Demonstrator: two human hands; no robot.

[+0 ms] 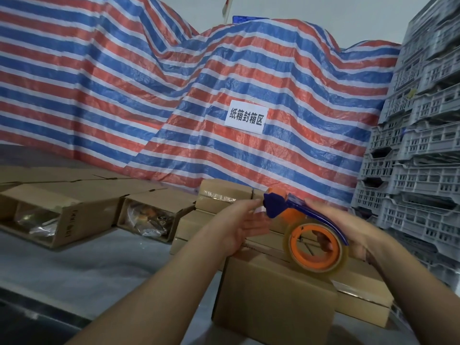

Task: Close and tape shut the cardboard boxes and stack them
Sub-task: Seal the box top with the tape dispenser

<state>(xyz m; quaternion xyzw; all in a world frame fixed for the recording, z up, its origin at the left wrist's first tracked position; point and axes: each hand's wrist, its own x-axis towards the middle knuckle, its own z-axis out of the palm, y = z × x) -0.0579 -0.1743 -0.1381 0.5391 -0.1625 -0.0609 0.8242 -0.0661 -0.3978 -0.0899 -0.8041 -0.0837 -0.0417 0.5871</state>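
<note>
A blue and orange tape dispenser [298,220] with a clear tape roll hangs over a closed cardboard box [273,305] in front of me. My right hand [348,235] grips the dispenser, its fingers curled through the roll's core. At the dispenser's front end, my left hand [241,220] pinches the loose end of the tape. Behind the box stands a stack of taped boxes [224,195]. On the left, two open boxes [149,212] lie on their sides with their contents showing.
A red, blue and white striped tarp [174,95] with a white paper sign [246,116] covers the background. Grey plastic crates [418,145] are piled high at the right. More flat cardboard boxes [62,180] lie at the far left on the grey floor.
</note>
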